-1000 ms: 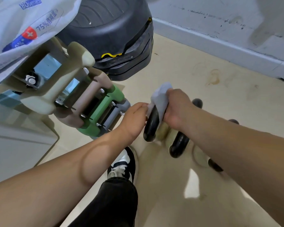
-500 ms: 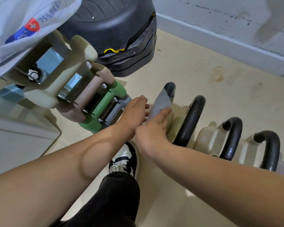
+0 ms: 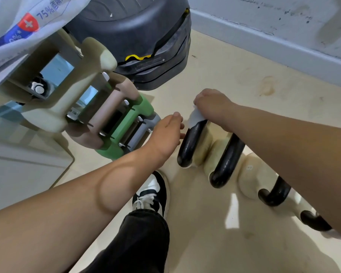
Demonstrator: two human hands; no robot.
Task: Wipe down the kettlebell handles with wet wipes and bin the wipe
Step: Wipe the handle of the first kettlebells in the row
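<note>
Kettlebells [image 3: 250, 174] stand in a row on the floor [image 3: 205, 243], the dumbbell rack [image 3: 114, 123] to their left.

The light is bright and even; a white glare patch lies on the floor [image 3: 232, 211], and the edges bend.

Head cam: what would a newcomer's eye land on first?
Centre frame, the right hand grips a white wipe around the top of the nearest black kettlebell handle, with the left hand open just beside it. Next come the cream kettlebells lined up toward the lower right, and the coloured dumbbells racked at left.
</note>
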